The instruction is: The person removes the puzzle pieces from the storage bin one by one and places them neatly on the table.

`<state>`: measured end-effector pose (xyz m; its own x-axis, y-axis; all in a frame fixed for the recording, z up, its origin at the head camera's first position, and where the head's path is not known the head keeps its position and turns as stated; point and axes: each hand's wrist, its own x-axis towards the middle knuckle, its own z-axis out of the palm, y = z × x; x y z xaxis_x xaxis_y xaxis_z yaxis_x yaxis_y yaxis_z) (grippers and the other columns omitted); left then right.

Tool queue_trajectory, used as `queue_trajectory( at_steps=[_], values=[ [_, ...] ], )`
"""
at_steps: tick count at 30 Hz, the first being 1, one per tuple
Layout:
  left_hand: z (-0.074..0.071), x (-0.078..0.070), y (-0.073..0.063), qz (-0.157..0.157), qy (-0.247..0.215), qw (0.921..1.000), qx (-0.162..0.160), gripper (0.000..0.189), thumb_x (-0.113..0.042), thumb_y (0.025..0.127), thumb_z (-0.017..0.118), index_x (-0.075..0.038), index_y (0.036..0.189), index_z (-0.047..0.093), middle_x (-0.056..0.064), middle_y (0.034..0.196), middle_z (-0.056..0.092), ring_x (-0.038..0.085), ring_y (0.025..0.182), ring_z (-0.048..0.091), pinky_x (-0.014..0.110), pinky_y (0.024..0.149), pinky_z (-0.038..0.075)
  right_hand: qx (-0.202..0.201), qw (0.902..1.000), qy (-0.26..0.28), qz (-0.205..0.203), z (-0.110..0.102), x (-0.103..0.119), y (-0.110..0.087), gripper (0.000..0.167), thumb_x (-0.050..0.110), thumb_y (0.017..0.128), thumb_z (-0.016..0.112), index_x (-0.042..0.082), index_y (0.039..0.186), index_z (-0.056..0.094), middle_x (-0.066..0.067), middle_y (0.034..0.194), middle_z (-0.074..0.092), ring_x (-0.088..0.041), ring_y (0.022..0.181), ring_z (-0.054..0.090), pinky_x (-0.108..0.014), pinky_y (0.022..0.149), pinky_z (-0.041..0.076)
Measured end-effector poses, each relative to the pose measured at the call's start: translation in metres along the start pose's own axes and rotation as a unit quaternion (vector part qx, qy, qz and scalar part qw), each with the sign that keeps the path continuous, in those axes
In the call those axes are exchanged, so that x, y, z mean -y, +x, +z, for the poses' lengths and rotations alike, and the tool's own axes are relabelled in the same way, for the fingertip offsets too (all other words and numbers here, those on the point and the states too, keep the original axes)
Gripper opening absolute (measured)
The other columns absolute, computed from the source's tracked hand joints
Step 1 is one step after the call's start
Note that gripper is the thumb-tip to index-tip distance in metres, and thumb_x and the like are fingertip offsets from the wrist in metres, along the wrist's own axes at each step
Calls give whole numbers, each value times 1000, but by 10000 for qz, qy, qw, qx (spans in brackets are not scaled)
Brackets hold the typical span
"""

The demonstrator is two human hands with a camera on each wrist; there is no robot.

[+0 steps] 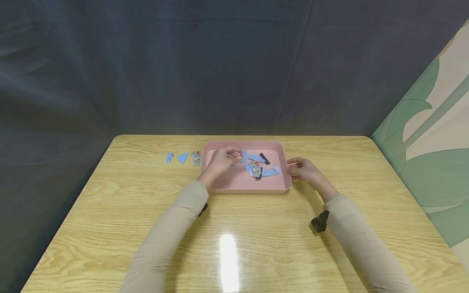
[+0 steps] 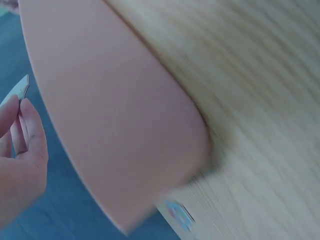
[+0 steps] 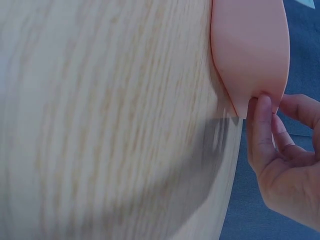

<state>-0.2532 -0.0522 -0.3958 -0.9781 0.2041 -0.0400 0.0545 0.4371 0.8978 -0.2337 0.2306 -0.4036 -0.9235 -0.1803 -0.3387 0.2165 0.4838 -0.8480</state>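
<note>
- Head view, left of centre: three flat pieces (image 1: 182, 158) on one table (image 1: 110, 224).
- Centre: one pink tray (image 1: 234, 191); the left hand (image 1: 221, 160) pinches one small piece (image 2: 21, 89) over it.
- Right of that: overlapping scraps (image 1: 271, 172), too jumbled to count.
- Right of centre: the right hand (image 1: 305, 170) grips the tray's end, some fingers partly hidden.

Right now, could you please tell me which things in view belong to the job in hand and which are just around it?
Seemingly in the job:
pink tray
flat pieces inside it
three flat pieces left of it
piece pinched in the left hand's grip
wooden table beneath

Just around it:
dark cloth behind
leaf-patterned surface on the right
</note>
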Motion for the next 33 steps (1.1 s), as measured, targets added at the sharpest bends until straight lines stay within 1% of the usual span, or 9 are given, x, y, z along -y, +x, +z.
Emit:
queue_trajectory(
  at_steps=[2,5,9,14,17,20,24,28,33],
  values=[
    [-11,4,-1,65,-47,9997,-215,31,-2,87,65,-1,118,64,19,111,66,30,101,64,30,79,59,-1,10000,-16,-18,0,1,-1,48,7,97,49,-13,137,33,-30,128,48,-4,90,59,-27,89,56],
    [-27,11,-2,42,-195,9987,-464,33,-1,88,63,0,121,62,21,113,64,33,103,64,33,82,59,2,10000,-42,-13,0,2,-2,49,8,97,49,-13,138,33,-31,129,48,-9,96,61,-30,92,56],
    [-48,24,-5,-189,-416,9967,-676,37,-6,92,60,-2,128,58,20,119,59,31,107,60,37,89,57,45,9999,65,-81,-1,-1,-1,50,11,95,53,-12,136,36,-30,126,49,-17,102,61,-34,94,55],
    [-73,41,-8,-376,-550,9933,-939,36,-10,94,58,0,129,56,19,121,57,23,104,58,36,93,55,212,9982,393,-399,-6,-7,0,53,17,90,62,-12,129,42,-22,111,56,-14,92,63,-30,85,58],
    [-85,49,-11,-475,-496,9920,-1062,36,-11,94,57,2,127,55,18,119,56,26,102,59,36,95,55,187,9987,308,-362,-5,-6,-1,52,15,91,58,-12,131,40,-27,117,55,-18,96,64,-31,87,58],
    [-95,56,-14,-615,-465,9902,-1162,36,-12,95,55,4,127,54,18,119,56,33,104,61,40,97,53,129,9997,40,-212,-2,-3,-3,52,11,94,51,-14,136,34,-33,127,49,-23,103,63,-34,93,55],
    [-107,64,-17,-778,-467,9866,-1357,37,-14,96,54,5,127,53,17,117,57,36,105,61,39,96,54,87,9999,-71,-119,1,-2,-3,50,9,96,48,-14,138,32,-34,129,48,-18,100,63,-32,93,56],
    [-120,71,-20,-903,-432,9823,-1584,35,-14,96,54,4,127,54,8,107,56,23,94,62,28,87,57,80,9999,-38,-118,1,-4,-1,49,8,96,48,-14,137,32,-33,128,48,-13,96,63,-30,91,56],
    [-133,79,-26,-974,-381,9756,-1931,34,-13,96,54,4,126,56,5,101,56,8,78,59,20,79,57,95,9998,16,-190,0,-4,0,50,7,95,48,-15,137,33,-34,128,48,-12,95,63,-27,88,57]
  ],
)
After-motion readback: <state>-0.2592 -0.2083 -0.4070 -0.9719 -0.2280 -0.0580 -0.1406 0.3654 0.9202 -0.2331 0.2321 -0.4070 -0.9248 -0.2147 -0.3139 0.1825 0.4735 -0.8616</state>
